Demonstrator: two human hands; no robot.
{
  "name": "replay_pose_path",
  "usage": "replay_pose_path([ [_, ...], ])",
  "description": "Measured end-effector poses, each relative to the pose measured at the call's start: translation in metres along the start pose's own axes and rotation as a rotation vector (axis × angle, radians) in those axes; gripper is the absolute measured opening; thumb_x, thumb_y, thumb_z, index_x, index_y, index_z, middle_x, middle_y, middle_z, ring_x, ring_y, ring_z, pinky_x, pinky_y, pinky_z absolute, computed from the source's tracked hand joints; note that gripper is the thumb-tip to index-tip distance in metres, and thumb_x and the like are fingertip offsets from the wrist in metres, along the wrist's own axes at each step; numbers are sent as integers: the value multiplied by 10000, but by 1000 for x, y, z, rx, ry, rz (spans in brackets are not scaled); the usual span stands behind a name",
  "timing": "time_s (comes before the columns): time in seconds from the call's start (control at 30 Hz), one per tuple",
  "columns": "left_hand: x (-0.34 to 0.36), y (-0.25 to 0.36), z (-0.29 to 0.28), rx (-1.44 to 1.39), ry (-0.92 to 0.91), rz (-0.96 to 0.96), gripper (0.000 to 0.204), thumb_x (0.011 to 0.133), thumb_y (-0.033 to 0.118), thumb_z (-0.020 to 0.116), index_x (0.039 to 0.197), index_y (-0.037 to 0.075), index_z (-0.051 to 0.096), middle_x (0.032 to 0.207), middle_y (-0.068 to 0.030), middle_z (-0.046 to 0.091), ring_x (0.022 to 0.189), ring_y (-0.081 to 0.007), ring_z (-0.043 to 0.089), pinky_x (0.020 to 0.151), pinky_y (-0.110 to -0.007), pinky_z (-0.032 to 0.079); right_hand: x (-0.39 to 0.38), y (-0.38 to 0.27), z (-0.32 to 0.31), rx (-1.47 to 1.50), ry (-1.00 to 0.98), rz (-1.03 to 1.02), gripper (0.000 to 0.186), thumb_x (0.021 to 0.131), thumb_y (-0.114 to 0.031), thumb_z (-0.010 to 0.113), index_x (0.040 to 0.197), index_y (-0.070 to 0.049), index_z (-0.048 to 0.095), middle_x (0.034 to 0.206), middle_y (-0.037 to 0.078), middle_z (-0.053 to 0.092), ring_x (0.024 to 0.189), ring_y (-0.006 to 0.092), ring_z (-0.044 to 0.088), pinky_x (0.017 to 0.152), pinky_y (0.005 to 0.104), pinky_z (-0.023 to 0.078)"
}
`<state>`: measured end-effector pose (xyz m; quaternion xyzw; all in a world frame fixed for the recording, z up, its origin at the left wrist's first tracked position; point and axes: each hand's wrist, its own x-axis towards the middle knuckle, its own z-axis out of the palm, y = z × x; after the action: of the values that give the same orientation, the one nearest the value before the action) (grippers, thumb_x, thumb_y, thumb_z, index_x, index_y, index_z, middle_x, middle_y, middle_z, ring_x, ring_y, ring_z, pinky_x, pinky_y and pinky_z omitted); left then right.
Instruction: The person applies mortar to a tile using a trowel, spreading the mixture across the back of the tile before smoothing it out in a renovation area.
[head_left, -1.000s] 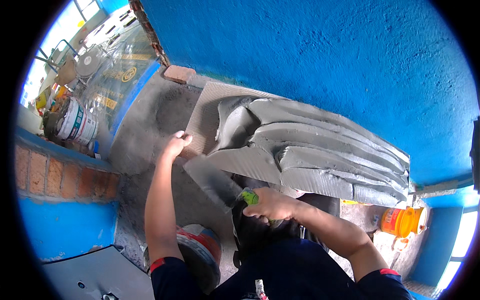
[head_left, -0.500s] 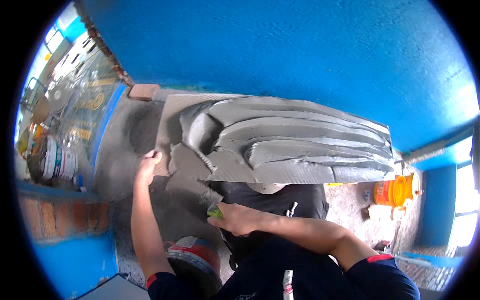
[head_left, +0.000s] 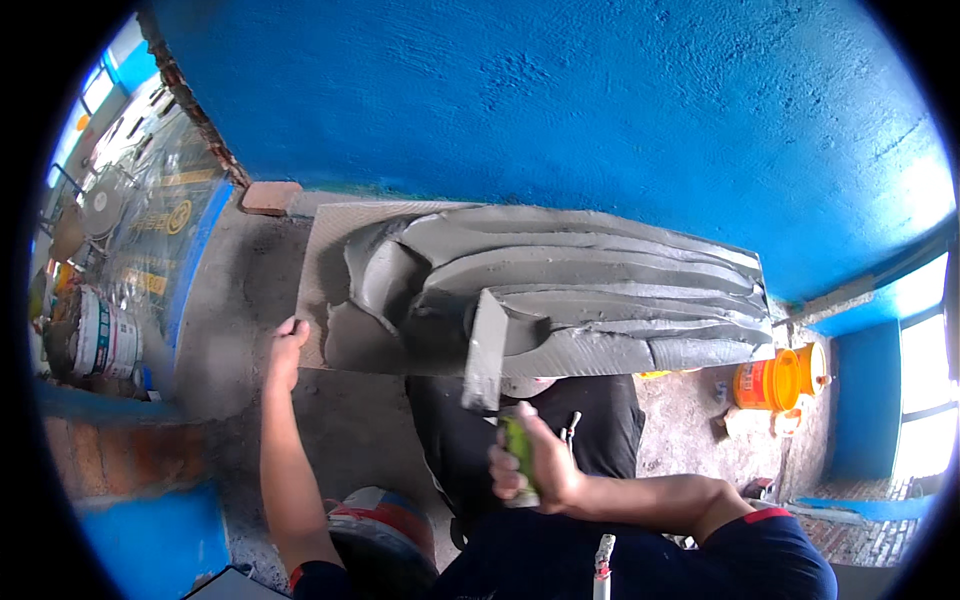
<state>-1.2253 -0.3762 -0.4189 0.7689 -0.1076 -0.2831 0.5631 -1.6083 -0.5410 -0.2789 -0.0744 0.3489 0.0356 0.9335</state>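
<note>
A long rectangular tile (head_left: 318, 250) lies horizontally in front of me, coated in thick, wavy grey mortar (head_left: 590, 270) except for a strip at its left end. My left hand (head_left: 287, 350) grips the tile's lower left corner, thumb on top. My right hand (head_left: 535, 462) is closed round the green handle of a trowel (head_left: 486, 350), whose mortar-smeared blade stands angled over the lower middle of the mortar, apparently touching it. Beneath the tile are my dark-clad legs and part of a round pale object, mostly hidden.
A blue wall (head_left: 560, 110) runs behind the tile, with a brick (head_left: 270, 197) at its foot. Plastic sheeting (head_left: 170, 230) and a white bucket (head_left: 105, 340) lie left. Yellow buckets (head_left: 768, 380) stand right. A red-banded bucket (head_left: 375, 530) is beside me, near a low brick-and-blue wall (head_left: 150, 520).
The trowel blade has swung up from the tile's lower left onto its middle, my right wrist turning with it. The view has shifted; the tile now appears more level. My left hand keeps its grip.
</note>
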Motion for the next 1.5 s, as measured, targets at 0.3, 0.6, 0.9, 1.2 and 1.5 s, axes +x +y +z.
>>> replay_pose_path([
  [0.3,-14,8,5,-34,183,-36,364,881,230,606,1158,-5,588,993,-16,620,894,-118,530,811,-262,409,140,39,88,-244,-116,-38,468,895,-552,459,836,-90,411,645,65,448,476,191,424,494,354,416],
  [0.6,11,-10,14,81,208,-21,324,893,215,546,1136,6,596,985,-60,633,912,-160,536,827,-330,417,88,-111,93,-2283,-57,-608,541,922,-516,395,1082,-10,498,913,256,630,857,376,631,757,504,475],
  [0.9,27,-38,6,193,229,-3,280,893,251,504,981,-5,578,848,-104,572,820,-167,523,751,-333,422,-5,-188,45,-2342,535,-414,495,919,-479,431,1111,-31,520,798,213,639,760,338,653,707,477,496],
  [1.2,14,-32,36,769,664,83,418,938,364,360,1080,51,598,1031,-221,615,950,-439,560,810,-510,428,-144,-261,-30,-1594,938,-429,489,914,-493,450,946,-27,594,590,58,544,443,136,529,393,293,444],
  [1.5,6,-14,41,623,587,-24,490,948,399,348,1222,44,546,1219,-186,553,1117,-382,510,912,-460,401,-158,-355,-78,-1626,1261,-537,494,896,-454,447,862,6,625,573,103,578,481,199,582,449,351,473],
])
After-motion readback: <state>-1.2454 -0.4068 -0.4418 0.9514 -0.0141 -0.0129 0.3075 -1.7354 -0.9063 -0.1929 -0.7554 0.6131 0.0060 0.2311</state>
